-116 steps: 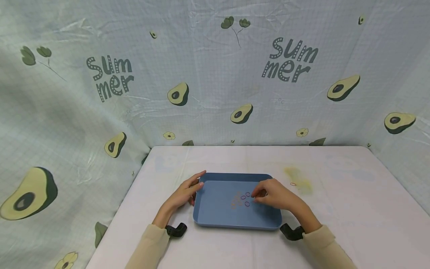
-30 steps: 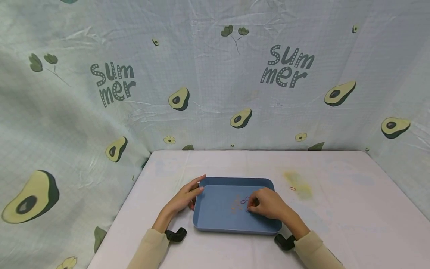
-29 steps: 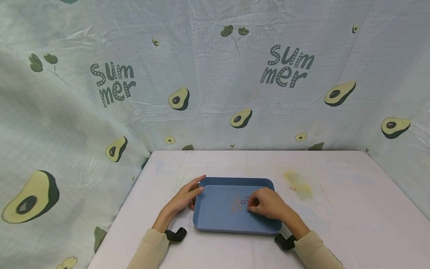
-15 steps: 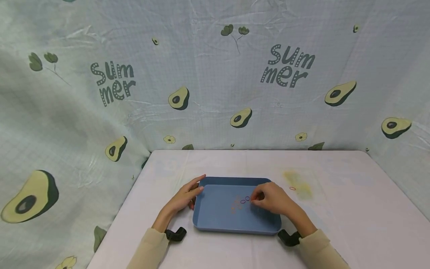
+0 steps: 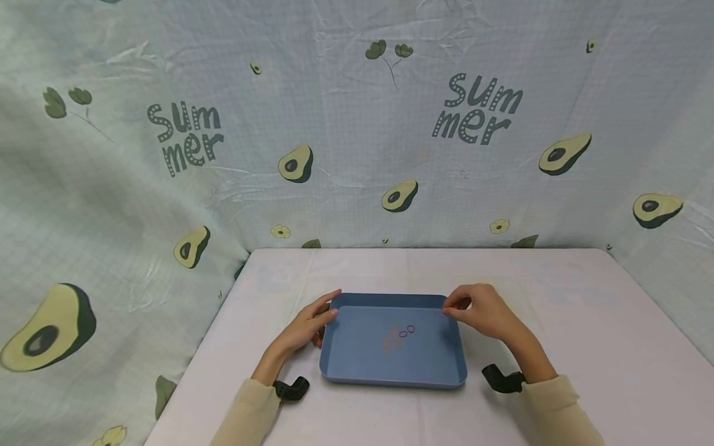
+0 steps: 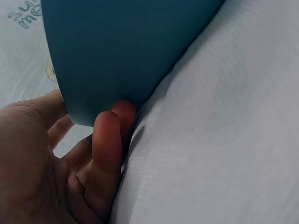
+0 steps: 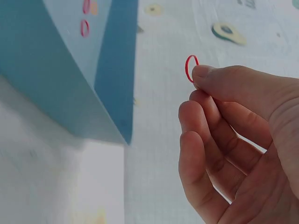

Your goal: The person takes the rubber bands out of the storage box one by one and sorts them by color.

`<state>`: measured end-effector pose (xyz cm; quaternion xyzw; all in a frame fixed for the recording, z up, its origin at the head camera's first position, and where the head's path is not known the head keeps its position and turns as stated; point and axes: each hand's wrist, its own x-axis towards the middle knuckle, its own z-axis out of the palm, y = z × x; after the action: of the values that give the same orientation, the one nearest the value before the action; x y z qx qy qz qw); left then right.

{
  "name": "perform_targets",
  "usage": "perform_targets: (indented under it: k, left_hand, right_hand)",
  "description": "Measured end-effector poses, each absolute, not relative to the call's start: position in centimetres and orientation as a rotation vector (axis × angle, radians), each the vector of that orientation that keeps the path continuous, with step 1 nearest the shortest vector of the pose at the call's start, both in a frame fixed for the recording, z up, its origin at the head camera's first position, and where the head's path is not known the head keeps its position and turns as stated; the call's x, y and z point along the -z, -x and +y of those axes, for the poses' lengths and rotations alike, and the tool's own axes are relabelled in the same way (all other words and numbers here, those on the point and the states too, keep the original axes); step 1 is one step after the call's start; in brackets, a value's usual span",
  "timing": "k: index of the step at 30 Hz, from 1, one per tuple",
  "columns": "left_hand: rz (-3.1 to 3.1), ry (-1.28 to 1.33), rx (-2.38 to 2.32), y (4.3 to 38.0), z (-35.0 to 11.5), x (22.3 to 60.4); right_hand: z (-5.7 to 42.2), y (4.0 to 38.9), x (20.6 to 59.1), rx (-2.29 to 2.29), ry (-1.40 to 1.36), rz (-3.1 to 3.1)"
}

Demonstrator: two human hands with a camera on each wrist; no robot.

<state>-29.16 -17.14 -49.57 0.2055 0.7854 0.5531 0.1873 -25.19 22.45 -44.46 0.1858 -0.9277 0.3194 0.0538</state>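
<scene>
My right hand [image 5: 484,308] is over the tray's far right corner. Its thumb and forefinger pinch a small red rubber band [image 7: 186,69], which the right wrist view shows standing out from the fingertips. My left hand [image 5: 303,329] holds the left side of the blue tray [image 5: 357,356], thumb at the rim and other fingers against the outer wall [image 6: 93,60]. Lying in the tray are two purplish-red rubber bands [image 5: 411,326] and a cluster of several pale orange ones [image 5: 393,337].
The tray stands on a table with a whitish cloth [image 5: 368,412]. A curtain printed with avocados [image 5: 295,164] hangs behind and along the sides. A black wrist mount [image 5: 292,389] sits below the left hand, another [image 5: 504,379] below the right.
From low in the tray, my right hand has lifted a red band and carried it right and away to the far right corner. It now hides the loose band on the table. My left hand stays put.
</scene>
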Motion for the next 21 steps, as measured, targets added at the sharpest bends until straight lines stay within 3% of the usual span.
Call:
perform_targets:
  k: [5,21]
  left_hand:
    - [2.252,-0.577,-1.552,30.0,-17.5,51.6]
    - [2.262,-0.565,-1.547,30.3,-17.4,51.8]
  right_hand:
    - [24.5,25.2,43.8,-1.022,-0.454,-2.826]
    - [30.5,25.2,43.7,-1.027,-0.200,-2.825]
